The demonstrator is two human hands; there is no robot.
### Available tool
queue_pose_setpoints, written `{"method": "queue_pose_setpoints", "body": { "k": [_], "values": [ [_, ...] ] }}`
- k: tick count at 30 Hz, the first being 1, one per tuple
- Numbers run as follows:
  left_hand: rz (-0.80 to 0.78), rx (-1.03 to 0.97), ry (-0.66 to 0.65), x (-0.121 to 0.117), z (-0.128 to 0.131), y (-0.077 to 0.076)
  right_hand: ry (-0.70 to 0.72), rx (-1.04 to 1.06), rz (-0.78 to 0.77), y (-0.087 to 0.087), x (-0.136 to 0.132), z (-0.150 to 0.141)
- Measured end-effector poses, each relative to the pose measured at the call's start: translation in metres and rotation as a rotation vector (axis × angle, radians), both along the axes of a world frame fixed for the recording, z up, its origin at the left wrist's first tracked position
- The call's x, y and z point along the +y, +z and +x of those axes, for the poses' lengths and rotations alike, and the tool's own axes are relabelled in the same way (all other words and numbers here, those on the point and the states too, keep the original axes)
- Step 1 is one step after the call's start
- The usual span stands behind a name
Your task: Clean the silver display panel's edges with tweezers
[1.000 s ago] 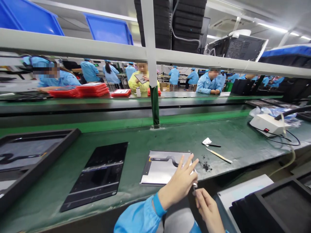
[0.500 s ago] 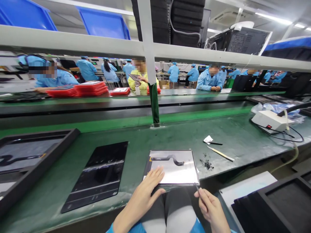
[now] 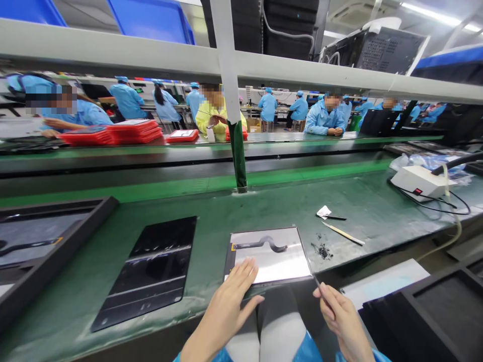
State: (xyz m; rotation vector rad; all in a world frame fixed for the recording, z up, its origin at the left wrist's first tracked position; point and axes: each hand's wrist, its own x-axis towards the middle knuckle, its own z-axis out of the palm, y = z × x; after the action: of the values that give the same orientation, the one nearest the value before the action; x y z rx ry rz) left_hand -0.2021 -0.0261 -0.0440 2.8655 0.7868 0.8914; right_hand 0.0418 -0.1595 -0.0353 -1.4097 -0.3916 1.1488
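Note:
A tablet-sized display panel (image 3: 281, 265) lies silvery back up at the bench's front edge, a black ribbon cable (image 3: 260, 245) curving across it. My left hand (image 3: 230, 301) rests flat on its lower left part, fingers stretched out. In my right hand (image 3: 337, 309) a thin dark pointed tool (image 3: 318, 279) is pinched between thumb and fingers; its exact kind is too small to make out. The tool's tip is at the panel's lower right corner. To the left lies a glossy black glass panel (image 3: 151, 271).
Black crumbs (image 3: 322, 251), a pale-handled craft knife (image 3: 343, 234) and a dark stick with white paper (image 3: 323, 212) lie to the right. A black tray (image 3: 88, 221) holds another panel at left. A white device (image 3: 420, 183) with a hose stands far right. Co-workers sit beyond the bench.
My right hand has moved right and slightly up with the tool, from the panel's bottom edge to its lower right corner. My left hand stays on the panel. The camera view has shifted slightly.

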Motion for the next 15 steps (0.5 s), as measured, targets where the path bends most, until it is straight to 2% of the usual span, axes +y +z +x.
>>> {"method": "queue_pose_setpoints", "body": {
  "k": [9, 15],
  "values": [
    [0.038, -0.006, 0.049, -0.010, 0.009, -0.006, -0.017, -0.043, 0.000, 0.022, 0.004, 0.020],
    [0.055, 0.004, 0.063, -0.013, 0.010, -0.004, -0.056, -0.034, -0.014, 0.033, 0.005, 0.031]
  ]
}}
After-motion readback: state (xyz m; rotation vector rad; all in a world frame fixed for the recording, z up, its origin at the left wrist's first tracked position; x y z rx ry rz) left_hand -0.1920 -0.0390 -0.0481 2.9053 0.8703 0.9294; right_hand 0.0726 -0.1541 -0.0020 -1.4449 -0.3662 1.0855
